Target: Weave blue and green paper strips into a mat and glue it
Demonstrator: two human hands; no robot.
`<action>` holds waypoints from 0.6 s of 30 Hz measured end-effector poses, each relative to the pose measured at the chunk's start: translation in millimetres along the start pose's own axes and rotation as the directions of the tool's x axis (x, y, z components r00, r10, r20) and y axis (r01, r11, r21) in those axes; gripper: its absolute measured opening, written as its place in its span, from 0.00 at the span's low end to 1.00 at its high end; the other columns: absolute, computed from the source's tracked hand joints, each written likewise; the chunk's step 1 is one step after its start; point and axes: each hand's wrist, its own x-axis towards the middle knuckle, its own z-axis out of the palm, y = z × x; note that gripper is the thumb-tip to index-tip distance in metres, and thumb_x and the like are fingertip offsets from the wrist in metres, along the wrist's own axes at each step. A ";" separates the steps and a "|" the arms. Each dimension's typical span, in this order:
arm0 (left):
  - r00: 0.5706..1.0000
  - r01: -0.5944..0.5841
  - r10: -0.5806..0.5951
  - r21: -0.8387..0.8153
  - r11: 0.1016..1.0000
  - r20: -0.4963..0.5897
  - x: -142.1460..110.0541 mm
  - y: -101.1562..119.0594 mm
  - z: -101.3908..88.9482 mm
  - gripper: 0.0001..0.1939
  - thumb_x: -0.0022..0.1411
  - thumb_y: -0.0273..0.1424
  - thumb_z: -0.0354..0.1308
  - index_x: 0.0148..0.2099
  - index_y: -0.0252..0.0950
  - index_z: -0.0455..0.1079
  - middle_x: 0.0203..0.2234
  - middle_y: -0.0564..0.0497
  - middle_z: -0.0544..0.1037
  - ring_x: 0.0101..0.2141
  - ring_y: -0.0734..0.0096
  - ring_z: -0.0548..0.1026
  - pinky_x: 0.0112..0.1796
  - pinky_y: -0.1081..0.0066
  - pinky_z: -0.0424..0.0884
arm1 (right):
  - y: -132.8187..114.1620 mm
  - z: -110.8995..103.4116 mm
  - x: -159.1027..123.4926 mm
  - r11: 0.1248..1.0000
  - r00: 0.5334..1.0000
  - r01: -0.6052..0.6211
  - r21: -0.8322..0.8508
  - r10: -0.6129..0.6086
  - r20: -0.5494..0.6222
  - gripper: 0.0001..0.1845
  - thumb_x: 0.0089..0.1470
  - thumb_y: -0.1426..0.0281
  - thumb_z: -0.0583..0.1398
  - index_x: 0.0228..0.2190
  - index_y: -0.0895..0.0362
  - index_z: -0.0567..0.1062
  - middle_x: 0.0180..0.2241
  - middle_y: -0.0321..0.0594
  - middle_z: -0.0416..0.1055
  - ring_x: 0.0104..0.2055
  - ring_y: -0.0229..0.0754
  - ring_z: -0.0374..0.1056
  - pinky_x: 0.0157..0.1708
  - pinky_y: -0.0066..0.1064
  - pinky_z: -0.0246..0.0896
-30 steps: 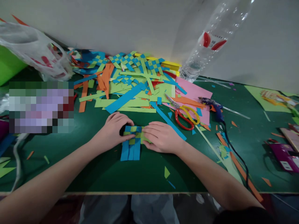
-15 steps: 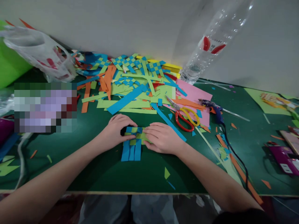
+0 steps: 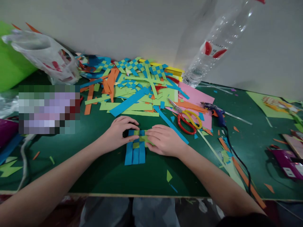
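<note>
A blue-and-green paper weave [image 3: 136,145] lies on the green bench [image 3: 99,176]. The left hand [image 3: 121,131] arches part-open, thumb on the weave; the right hand [image 3: 164,140] covers its right side, grip unclear. The upper checkering looks interlaced; the blue strip ends [image 3: 135,157] nearest the person lie unwoven.

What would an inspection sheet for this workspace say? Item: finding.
Surface: green table, paper scraps scattered across it.
Job's things: blue-green woven paper piece, blue strip ends pointing toward the person.
Clutter: heap of paper strips; scissors and glue gun right of it.
Hands: left hand, thumb over the weave; right hand, fingers over its green strips; grip unclear.
Cables: dark cord from glue gun; pale cable at left.
Surroundings: grey wall behind, clear bottle before it.
</note>
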 end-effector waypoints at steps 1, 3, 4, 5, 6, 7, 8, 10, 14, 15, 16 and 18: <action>1.000 -0.005 0.005 0.007 1.000 -0.002 0.0 1.3 -0.4 0.15 0.64 0.45 0.57 0.44 0.41 0.75 0.48 0.48 0.76 0.53 0.58 0.68 0.57 0.52 0.61 | 0.0 0.3 -0.3 1.000 1.000 0.001 0.002 -0.001 0.002 0.14 0.63 0.67 0.56 0.33 0.60 0.80 0.39 0.43 0.81 0.41 0.42 0.76 0.51 0.38 0.70; 1.000 -0.012 0.012 0.022 1.000 -0.007 -0.2 3.2 -1.1 0.16 0.65 0.44 0.55 0.46 0.41 0.75 0.48 0.48 0.76 0.53 0.58 0.68 0.57 0.52 0.62 | 0.2 1.1 -1.1 1.000 1.000 0.009 -0.007 -0.009 0.006 0.13 0.63 0.68 0.57 0.34 0.60 0.80 0.40 0.44 0.81 0.43 0.41 0.76 0.53 0.39 0.69; 1.000 -0.015 0.016 0.029 0.999 -0.011 -0.4 3.5 -1.3 0.16 0.66 0.44 0.54 0.47 0.41 0.75 0.48 0.47 0.75 0.53 0.59 0.68 0.57 0.52 0.62 | 0.3 1.5 -1.4 1.000 1.000 0.015 -0.020 -0.015 0.007 0.13 0.63 0.68 0.56 0.34 0.61 0.80 0.40 0.45 0.81 0.43 0.41 0.76 0.53 0.39 0.69; 1.000 -0.017 0.017 0.036 0.999 -0.017 -0.6 3.3 -1.3 0.16 0.66 0.43 0.54 0.48 0.40 0.74 0.49 0.47 0.75 0.53 0.59 0.68 0.57 0.52 0.62 | 0.6 1.9 -1.6 0.999 1.000 0.023 -0.036 -0.023 0.004 0.13 0.63 0.68 0.56 0.35 0.61 0.80 0.41 0.45 0.80 0.44 0.41 0.76 0.53 0.39 0.68; 1.000 -0.014 0.016 0.046 0.999 -0.026 -0.7 2.7 -1.3 0.16 0.67 0.42 0.52 0.49 0.40 0.73 0.49 0.47 0.75 0.53 0.59 0.68 0.56 0.53 0.62 | 0.9 2.3 -1.7 0.998 1.000 0.031 -0.053 -0.031 0.001 0.13 0.63 0.69 0.56 0.35 0.61 0.80 0.41 0.46 0.80 0.44 0.42 0.76 0.54 0.39 0.68; 0.999 -0.009 0.011 0.061 0.998 -0.034 -0.8 1.7 -1.2 0.15 0.68 0.40 0.51 0.50 0.39 0.73 0.49 0.46 0.75 0.53 0.59 0.68 0.56 0.53 0.62 | 1.2 2.5 -1.6 0.997 0.999 0.036 -0.067 -0.036 -0.002 0.14 0.63 0.68 0.56 0.35 0.62 0.80 0.41 0.46 0.80 0.44 0.42 0.76 0.54 0.40 0.68; 0.999 -0.001 0.004 0.078 0.997 -0.042 -0.9 0.6 -1.1 0.15 0.69 0.38 0.49 0.50 0.39 0.73 0.50 0.46 0.75 0.53 0.59 0.68 0.56 0.53 0.62 | 1.7 2.6 -1.4 0.996 0.999 0.038 -0.076 -0.038 -0.001 0.14 0.63 0.68 0.56 0.36 0.62 0.80 0.41 0.46 0.80 0.45 0.43 0.76 0.55 0.40 0.68; 0.998 0.018 -0.013 0.107 0.994 -0.053 -1.1 -1.3 -1.0 0.16 0.71 0.36 0.46 0.51 0.39 0.72 0.50 0.46 0.74 0.54 0.59 0.68 0.57 0.53 0.62 | 2.8 2.7 -1.0 0.996 1.000 0.029 -0.082 -0.028 0.012 0.15 0.64 0.67 0.56 0.37 0.63 0.80 0.41 0.48 0.80 0.46 0.44 0.75 0.56 0.43 0.66; 0.998 0.030 -0.023 0.136 0.990 -0.055 -1.7 -1.0 -1.0 0.16 0.71 0.35 0.45 0.54 0.38 0.70 0.51 0.46 0.75 0.54 0.59 0.68 0.57 0.53 0.62 | 5.4 2.4 -0.8 0.996 0.999 0.004 -0.093 0.000 0.050 0.18 0.65 0.65 0.55 0.40 0.66 0.79 0.44 0.51 0.79 0.49 0.47 0.74 0.57 0.46 0.65; 0.998 0.031 -0.023 0.145 0.989 -0.055 -1.9 -0.2 -1.1 0.17 0.71 0.35 0.46 0.55 0.38 0.69 0.51 0.46 0.75 0.54 0.59 0.68 0.57 0.53 0.62 | 5.8 1.9 -0.8 0.995 0.999 0.001 -0.098 0.004 0.054 0.18 0.65 0.64 0.55 0.40 0.66 0.78 0.45 0.52 0.78 0.50 0.48 0.74 0.57 0.46 0.65; 0.998 0.029 -0.021 0.153 0.988 -0.055 -2.0 0.7 -1.2 0.17 0.71 0.35 0.46 0.56 0.38 0.68 0.52 0.46 0.75 0.55 0.59 0.68 0.57 0.53 0.62 | 6.1 1.3 -0.7 0.994 0.998 -0.004 -0.105 0.010 0.055 0.19 0.65 0.64 0.54 0.41 0.67 0.78 0.46 0.52 0.78 0.50 0.48 0.74 0.57 0.46 0.66; 0.998 0.019 -0.011 0.157 0.987 -0.054 -2.2 2.2 -1.4 0.17 0.71 0.35 0.46 0.57 0.38 0.67 0.53 0.46 0.75 0.55 0.59 0.68 0.57 0.54 0.62 | 5.8 -0.9 -0.5 0.993 0.999 -0.015 -0.119 0.021 0.048 0.20 0.65 0.63 0.54 0.42 0.67 0.78 0.46 0.52 0.78 0.51 0.49 0.73 0.58 0.47 0.65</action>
